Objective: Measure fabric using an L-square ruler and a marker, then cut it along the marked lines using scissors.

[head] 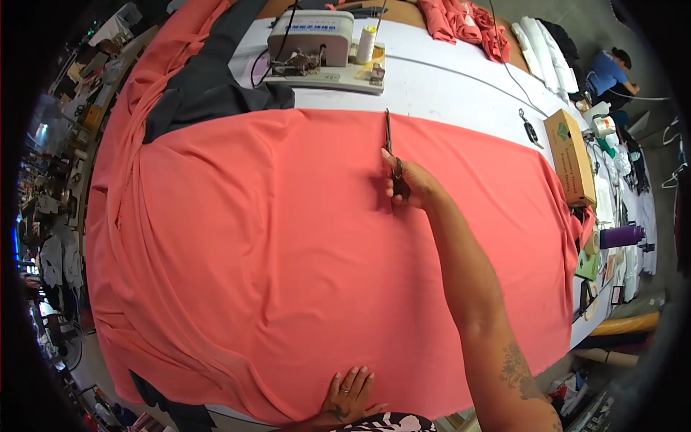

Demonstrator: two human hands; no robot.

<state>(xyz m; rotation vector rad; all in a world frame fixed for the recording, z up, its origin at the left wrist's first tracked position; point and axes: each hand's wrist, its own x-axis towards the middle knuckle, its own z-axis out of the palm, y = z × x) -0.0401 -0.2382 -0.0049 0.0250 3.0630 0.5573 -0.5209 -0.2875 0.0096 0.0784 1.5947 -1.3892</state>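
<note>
A wide sheet of coral-pink fabric covers most of the white table before me. My right hand grips a pair of dark-handled fabric scissors with its fingers in the handles. The blades point away from me and reach the far edge of the cloth. Just below this hand a faint straight line shows in the fabric; whether it is a cut or a crease I cannot tell. At the near edge my left hand lies palm down on the cloth, fingers a little apart, holding nothing.
Beyond the cloth stands a small machine with a white thread cone. Dark grey fabric lies at the far left. A cardboard box, a purple bottle and keys are on the right. A person sits farther off.
</note>
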